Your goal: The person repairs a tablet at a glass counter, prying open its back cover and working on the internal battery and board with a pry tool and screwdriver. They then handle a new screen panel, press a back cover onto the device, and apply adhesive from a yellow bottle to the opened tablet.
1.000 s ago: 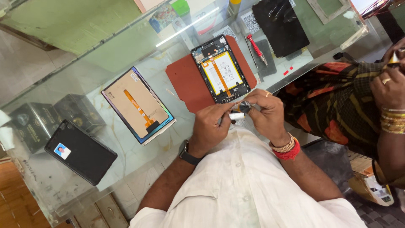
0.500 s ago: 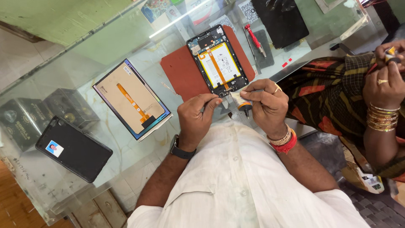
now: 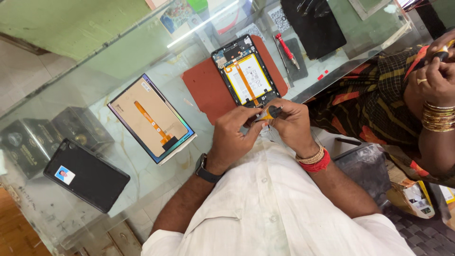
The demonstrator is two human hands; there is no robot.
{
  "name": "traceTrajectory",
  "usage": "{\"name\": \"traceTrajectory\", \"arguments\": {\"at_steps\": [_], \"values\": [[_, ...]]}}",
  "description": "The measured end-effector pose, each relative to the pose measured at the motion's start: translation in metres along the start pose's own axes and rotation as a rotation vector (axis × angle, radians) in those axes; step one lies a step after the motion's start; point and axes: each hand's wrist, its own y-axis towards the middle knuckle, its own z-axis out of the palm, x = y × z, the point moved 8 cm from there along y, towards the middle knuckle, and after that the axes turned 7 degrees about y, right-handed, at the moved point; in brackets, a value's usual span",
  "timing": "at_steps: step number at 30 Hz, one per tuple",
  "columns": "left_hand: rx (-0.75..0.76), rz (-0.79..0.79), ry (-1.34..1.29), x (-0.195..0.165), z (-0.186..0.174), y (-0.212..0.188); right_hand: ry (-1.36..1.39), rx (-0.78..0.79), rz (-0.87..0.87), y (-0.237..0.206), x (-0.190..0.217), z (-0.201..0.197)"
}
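On the glass counter (image 3: 156, 189), left to right: one black cover (image 3: 86, 174), one detached screen (image 3: 151, 118), one opened tablet (image 3: 245, 71) on a red mat (image 3: 206, 90). Left hand (image 3: 234, 137) and right hand (image 3: 291, 124) pinch one small yellow tool (image 3: 269, 113) together. Its tip lies at the tablet's near end; the tablet's long axis runs away from both hands, equally near.

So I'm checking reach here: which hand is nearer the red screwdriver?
The right hand: it sits below the red screwdriver, near the opened tablet. The left hand is farther left and lower.
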Motion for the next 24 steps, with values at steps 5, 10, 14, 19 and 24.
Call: {"name": "traceTrajectory", "arguments": {"at_steps": [5,10,14,19,24], "values": [[0.037,-0.188,-0.182,0.029,0.012,-0.005,-0.018,-0.101,-0.007,0.007,-0.002,-0.01],[0.153,-0.453,-0.381,0.061,0.028,-0.009,-0.098,-0.152,-0.017,0.011,0.0,-0.015],[0.127,-0.424,-0.383,0.062,0.025,-0.007,-0.313,-0.107,-0.05,0.015,0.01,-0.008],[0.099,-0.414,-0.379,0.064,0.024,-0.007,-0.515,-0.019,-0.098,0.02,0.029,0.001],[0.02,-0.543,-0.536,0.077,0.026,-0.007,-0.449,-0.042,-0.17,0.024,0.055,0.006]]}}
